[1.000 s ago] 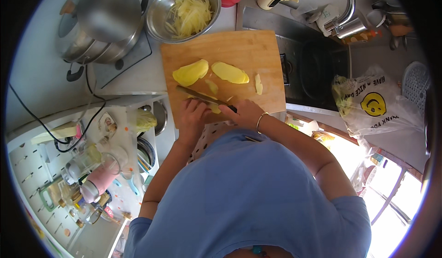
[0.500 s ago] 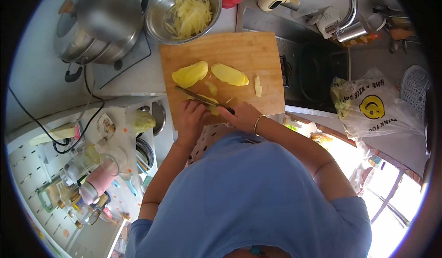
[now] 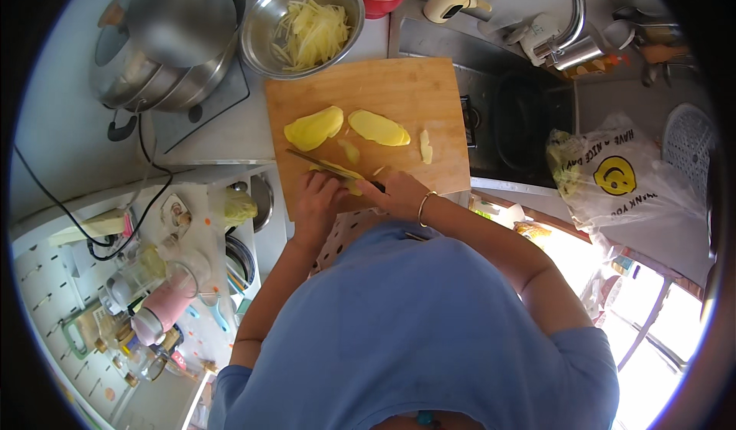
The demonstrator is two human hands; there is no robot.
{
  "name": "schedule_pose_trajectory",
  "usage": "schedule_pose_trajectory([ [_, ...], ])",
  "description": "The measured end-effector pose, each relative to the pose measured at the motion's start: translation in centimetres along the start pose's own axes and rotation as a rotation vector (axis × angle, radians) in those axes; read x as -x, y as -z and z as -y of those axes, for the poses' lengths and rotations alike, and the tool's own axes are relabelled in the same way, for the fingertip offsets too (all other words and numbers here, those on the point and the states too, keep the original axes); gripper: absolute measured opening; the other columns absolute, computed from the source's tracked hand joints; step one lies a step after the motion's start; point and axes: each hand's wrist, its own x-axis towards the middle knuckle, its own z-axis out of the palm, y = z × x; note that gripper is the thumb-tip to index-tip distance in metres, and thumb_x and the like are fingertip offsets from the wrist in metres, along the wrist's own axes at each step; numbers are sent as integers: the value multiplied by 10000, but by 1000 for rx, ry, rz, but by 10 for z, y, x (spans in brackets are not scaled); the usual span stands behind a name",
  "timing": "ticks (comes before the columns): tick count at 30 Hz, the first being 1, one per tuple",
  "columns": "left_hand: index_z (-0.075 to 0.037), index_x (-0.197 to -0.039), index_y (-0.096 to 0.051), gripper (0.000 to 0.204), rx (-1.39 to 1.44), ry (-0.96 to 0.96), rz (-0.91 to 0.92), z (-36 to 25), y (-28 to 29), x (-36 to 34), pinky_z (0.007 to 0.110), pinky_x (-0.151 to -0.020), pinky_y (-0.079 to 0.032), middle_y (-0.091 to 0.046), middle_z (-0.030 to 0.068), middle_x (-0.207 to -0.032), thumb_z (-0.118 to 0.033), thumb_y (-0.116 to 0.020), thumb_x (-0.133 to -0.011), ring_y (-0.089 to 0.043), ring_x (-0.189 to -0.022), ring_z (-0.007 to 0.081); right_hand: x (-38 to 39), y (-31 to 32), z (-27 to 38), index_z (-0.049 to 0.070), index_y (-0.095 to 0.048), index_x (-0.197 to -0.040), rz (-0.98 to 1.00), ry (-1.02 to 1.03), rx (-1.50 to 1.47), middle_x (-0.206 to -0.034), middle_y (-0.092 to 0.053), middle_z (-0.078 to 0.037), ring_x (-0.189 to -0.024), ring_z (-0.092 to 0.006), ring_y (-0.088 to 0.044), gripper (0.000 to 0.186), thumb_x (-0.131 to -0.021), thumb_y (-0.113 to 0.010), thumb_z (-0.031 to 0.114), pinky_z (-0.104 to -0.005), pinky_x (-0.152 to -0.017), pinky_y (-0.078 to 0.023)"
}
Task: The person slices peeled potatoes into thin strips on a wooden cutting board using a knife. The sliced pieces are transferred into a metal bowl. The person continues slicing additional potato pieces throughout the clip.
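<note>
My right hand [image 3: 400,192] is closed round the handle of a kitchen knife [image 3: 318,162], whose blade points left across the near part of a wooden cutting board [image 3: 429,85]. Just below the blade, the curled fingers of my left hand [image 3: 316,201] hold down a piece of yellow peeled potato [image 3: 355,187], mostly hidden by hand and knife. Beyond the knife lie a stack of potato slices [image 3: 314,127] at left and another flat stack of slices [image 3: 379,128] beside it. A thin potato offcut [image 3: 425,147] rests toward the right, and a smaller scrap [image 3: 349,151] lies next to the blade.
A steel bowl [image 3: 251,46] of potato shreds [image 3: 313,35] stands behind the board. Next to it is a red bowl [image 3: 381,6] with a white spoon. The sink [image 3: 529,115] is at right, with a plastic bag [image 3: 613,177] beyond. Steel pots [image 3: 165,85] stand at left.
The whole view has shifted slightly, with the board a little lower and further left. The knife blade now lies closer to my left fingers, and both hands keep their hold.
</note>
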Motion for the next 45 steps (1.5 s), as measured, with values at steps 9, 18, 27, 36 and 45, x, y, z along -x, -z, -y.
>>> schedule_pose_trajectory([
  [9, -81, -995, -743, 192, 57, -21, -52, 2, -6, 3, 438, -921, -524, -681, 85, -1051, -96, -800, -813, -603, -1082, 356, 34, 14, 0, -11, -755, -1000, 73, 39, -34, -896, -733, -237, -887, -418, -710, 730, -1025, -493, 669, -481, -877, -540],
  [18, -81, -983, -740, 203, 27, -16, -48, 5, -5, 6, 428, -912, -525, -679, 80, -1046, -78, -806, -791, -606, -1060, 348, 22, 4, 8, -22, -751, -960, -17, 73, -172, -910, -731, -254, -889, -426, -701, 748, -1039, -461, 664, -486, -854, -540],
  [27, -56, -957, -717, 227, 37, -39, -77, -2, 0, -1, 419, -884, -535, -673, 75, -1007, -36, -817, -755, -614, -1030, 329, 6, -4, 9, -19, -752, -947, 16, 11, -116, -885, -727, -255, -870, -425, -700, 747, -1042, -453, 659, -487, -829, -539],
  [36, -62, -965, -722, 235, 44, -65, -98, 3, -5, 3, 413, -892, -533, -680, 68, -1001, -38, -825, -755, -619, -1017, 324, 54, 21, 8, 11, -785, -1030, 97, -69, -108, -846, -708, -280, -838, -431, -687, 707, -1060, -437, 626, -492, -831, -533],
  [45, -49, -986, -732, 222, 46, -61, -64, 3, -1, 2, 407, -905, -534, -684, 68, -1025, -14, -789, -774, -620, -1033, 316, 16, -5, 4, -4, -769, -975, 44, -24, -148, -871, -727, -268, -841, -412, -700, 710, -1047, -455, 629, -473, -836, -542],
])
